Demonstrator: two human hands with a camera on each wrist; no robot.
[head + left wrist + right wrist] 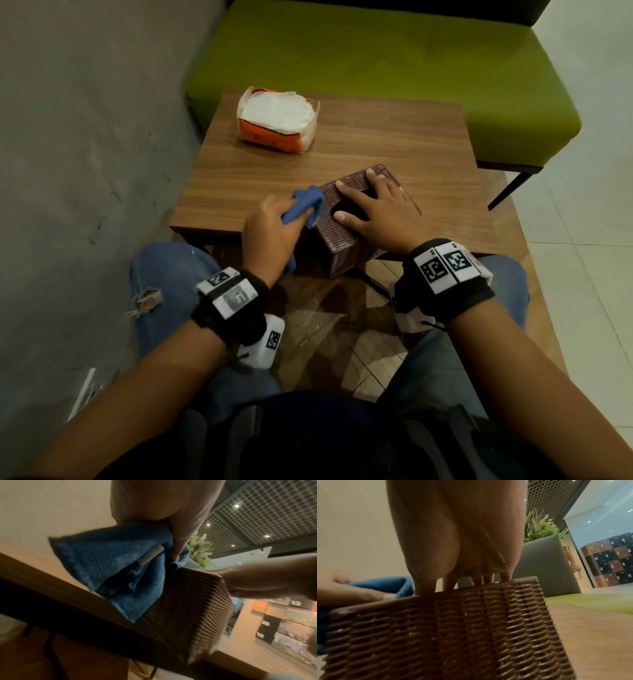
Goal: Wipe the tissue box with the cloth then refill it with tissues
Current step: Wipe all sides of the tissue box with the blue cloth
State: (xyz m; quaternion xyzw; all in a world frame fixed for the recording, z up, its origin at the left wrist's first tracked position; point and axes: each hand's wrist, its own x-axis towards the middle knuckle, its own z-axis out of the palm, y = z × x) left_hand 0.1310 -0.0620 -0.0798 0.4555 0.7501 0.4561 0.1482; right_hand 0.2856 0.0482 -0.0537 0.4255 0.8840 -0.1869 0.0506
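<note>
Head view: wipe step. L hand [270, 222] grips cloth [308, 202] against box [337, 236] side; R hand [373, 209] flat, fingers spread, steadying top. Next, likely: remaining sides, then tissues [277, 118].

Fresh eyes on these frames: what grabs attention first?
The blue cloth, bunched in the left hand, pressed against the left side of the brown woven tissue box at the table's near edge. The right hand lies spread on the box top, over its dark opening. Farther back sits an opened orange pack of white tissues.
</note>
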